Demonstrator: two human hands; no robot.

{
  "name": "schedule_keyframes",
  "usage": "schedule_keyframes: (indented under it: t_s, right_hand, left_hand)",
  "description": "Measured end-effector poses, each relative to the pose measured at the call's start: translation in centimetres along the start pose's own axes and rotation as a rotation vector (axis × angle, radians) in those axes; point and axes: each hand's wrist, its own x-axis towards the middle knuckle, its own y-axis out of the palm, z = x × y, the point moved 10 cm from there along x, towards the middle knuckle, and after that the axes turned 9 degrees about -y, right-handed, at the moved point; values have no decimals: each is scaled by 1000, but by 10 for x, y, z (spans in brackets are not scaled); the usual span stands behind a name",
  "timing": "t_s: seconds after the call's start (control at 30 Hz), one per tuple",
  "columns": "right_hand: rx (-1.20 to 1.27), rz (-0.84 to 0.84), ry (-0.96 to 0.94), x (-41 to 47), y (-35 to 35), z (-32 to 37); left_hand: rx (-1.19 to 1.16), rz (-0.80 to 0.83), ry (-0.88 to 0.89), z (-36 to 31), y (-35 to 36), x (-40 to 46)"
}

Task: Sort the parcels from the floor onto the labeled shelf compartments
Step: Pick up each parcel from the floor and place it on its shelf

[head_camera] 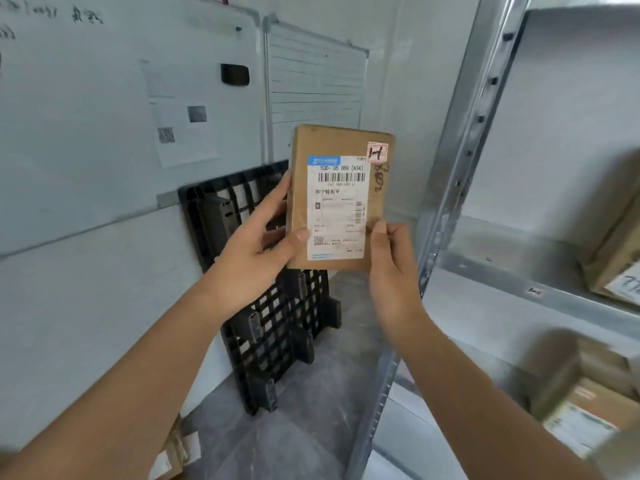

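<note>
You hold a flat brown cardboard parcel (341, 197) upright at the centre of your view, its labelled face turned toward you. Your left hand (258, 244) grips its left edge, the thumb curled onto the front near the lower left corner and the fingers wrapped behind. Your right hand (393, 268) pinches the lower right corner, thumb pressed on the front face. A white shipping label (337, 209) with a barcode covers most of the face, and a small sticker (376, 152) marked with a handwritten H sits at the parcel's 1 o'clock corner. Behind the parcel, from 9 o'clock down to 6 o'clock, a black plastic pallet (277, 327) leans on edge against the wall. A whiteboard (104, 98) with papers pinned to it fills the 10 o'clock area, and a second lined board (317, 84) hangs at 12 o'clock. A metal shelf rack (460, 174) rises at 3 o'clock, just beside your right hand; 2 of its levels hold blurred cardboard boxes, 1 at 3 o'clock (614, 258) and more at 4 o'clock (585, 393). Another parcel (173, 455) lies on the grey floor at 7 o'clock.
</note>
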Motion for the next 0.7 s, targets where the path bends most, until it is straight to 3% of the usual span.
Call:
schedule_keyframes:
  t_s: [0.33,0.47,0.7]
  right_hand:
    - [-72,-161,-175,-1,-92,38]
    - [-136,-280,-188,-12,-117,42]
    - [-463,-418,-146,-26,-157,42]
  left_hand:
    - [-159,136,69,-24,55,28]
    - [-98,286,53,-25,80,48]
    - [44,490,100,-29,131,72]
